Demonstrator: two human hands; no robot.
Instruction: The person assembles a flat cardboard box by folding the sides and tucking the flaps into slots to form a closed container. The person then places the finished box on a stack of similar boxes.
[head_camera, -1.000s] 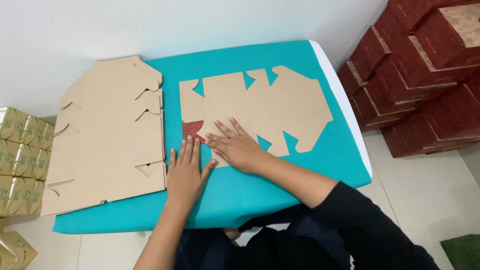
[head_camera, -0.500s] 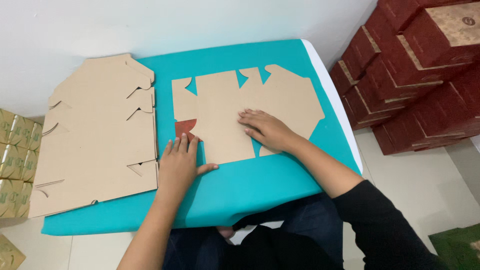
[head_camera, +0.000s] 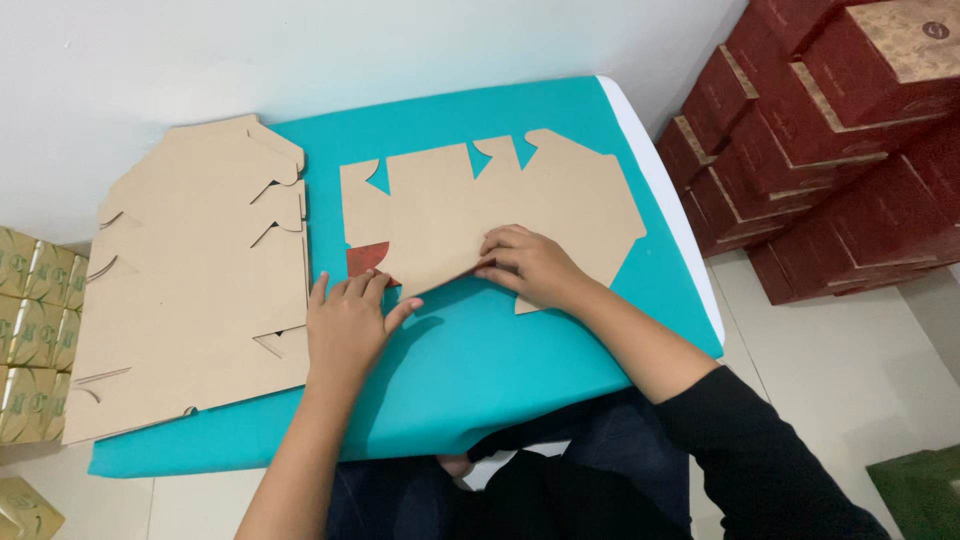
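1. a flat cardboard box blank (head_camera: 470, 215) lies on the teal table (head_camera: 500, 370), toward its far right corner
2. the left hand (head_camera: 350, 325) lies flat and open, fingers on the blank's near left edge by a red flap (head_camera: 366, 259)
3. the right hand (head_camera: 530, 265) presses open-palmed on a folded panel
4. a stack of blanks (head_camera: 195, 280) lies along the left edge
5. red boxes (head_camera: 830, 130) are stacked beyond the table's right edge

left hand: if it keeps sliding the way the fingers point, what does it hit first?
The left hand points up-table; its fingertips already touch the folded cardboard blank at its red corner. Going on, it would ride over that blank, not the stack beside it.
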